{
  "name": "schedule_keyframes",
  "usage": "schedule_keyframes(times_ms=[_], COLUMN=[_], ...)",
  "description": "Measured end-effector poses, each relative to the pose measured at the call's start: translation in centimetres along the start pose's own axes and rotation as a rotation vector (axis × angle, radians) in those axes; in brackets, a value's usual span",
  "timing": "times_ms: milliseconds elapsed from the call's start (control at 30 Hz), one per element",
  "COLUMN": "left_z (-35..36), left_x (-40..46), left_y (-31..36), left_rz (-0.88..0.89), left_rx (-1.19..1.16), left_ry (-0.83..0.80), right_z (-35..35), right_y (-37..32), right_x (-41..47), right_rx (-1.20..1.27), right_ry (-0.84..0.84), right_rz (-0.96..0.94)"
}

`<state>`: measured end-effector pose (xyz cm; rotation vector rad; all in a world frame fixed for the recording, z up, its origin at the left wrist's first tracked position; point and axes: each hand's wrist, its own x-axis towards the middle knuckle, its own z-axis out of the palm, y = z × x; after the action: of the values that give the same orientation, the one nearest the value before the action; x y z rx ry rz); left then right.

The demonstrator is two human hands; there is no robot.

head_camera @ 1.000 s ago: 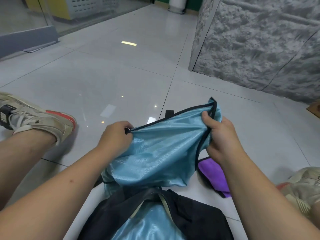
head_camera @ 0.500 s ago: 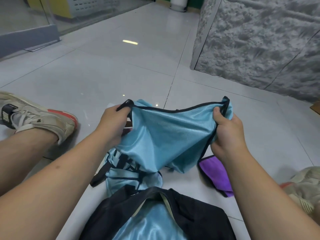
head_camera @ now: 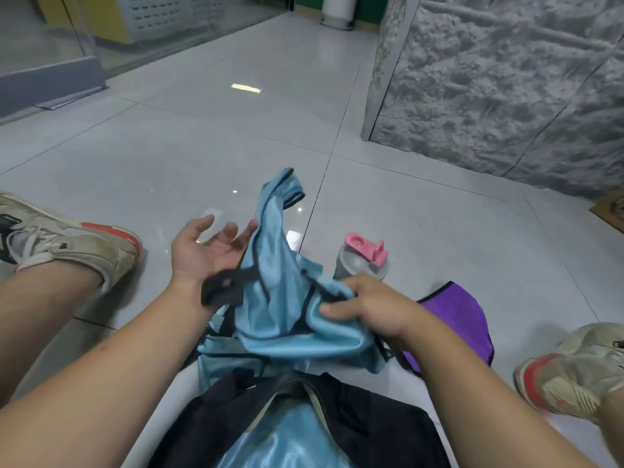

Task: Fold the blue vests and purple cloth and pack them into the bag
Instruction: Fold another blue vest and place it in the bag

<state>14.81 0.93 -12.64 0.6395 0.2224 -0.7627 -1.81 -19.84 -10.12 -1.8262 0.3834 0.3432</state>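
Note:
A light blue vest (head_camera: pixel 277 298) with black trim hangs bunched between my hands above the floor. My right hand (head_camera: pixel 374 309) grips its lower right part with curled fingers. My left hand (head_camera: pixel 209 251) is spread, palm up, beside the vest's left edge, and a black strap lies over its wrist. The purple cloth (head_camera: pixel 462 319) lies on the floor to the right, partly behind my right forearm. The black bag (head_camera: pixel 364 427) sits open at the bottom, with another shiny blue vest (head_camera: pixel 287 440) inside it.
A grey shaker bottle (head_camera: pixel 361 261) with a pink lid stands on the tiled floor (head_camera: pixel 169 163) beyond my right hand. My shoes lie at the far left (head_camera: pixel 67 238) and far right (head_camera: pixel 580 369). A grey stone wall (head_camera: pixel 506 79) rises at the right.
The vest was stretched wide between both hands. Now my left hand has let go and opened, and my right hand has brought its side down and inward, so the vest hangs bunched.

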Motion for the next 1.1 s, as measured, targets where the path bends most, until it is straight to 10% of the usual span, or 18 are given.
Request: schedule_keyframes(times_ms=[167, 433, 767, 1100], left_z=[-1.0, -3.1, -1.3, -0.4], left_x=[0.6, 0.6, -0.9, -1.2], left_y=[-1.9, -3.5, -2.5, -3.6], left_rz=[-0.215, -0.415, -0.187, -0.286], left_rx=[0.250, 0.765, 0.395, 0.329], left_ry=[0.102, 0.261, 0.089, -0.123], right_z=[2.3, 2.2, 2.7, 3.4], right_y=[2.2, 3.7, 5.0, 4.7], right_x=[1.0, 1.2, 4.0, 4.0], right_rx=[-0.593, -0.718, -0.303, 0.572], right_ry=[-0.149, -0.207, 0.365, 0.213], right_rz=[0.182, 0.356, 0.069, 0.075])
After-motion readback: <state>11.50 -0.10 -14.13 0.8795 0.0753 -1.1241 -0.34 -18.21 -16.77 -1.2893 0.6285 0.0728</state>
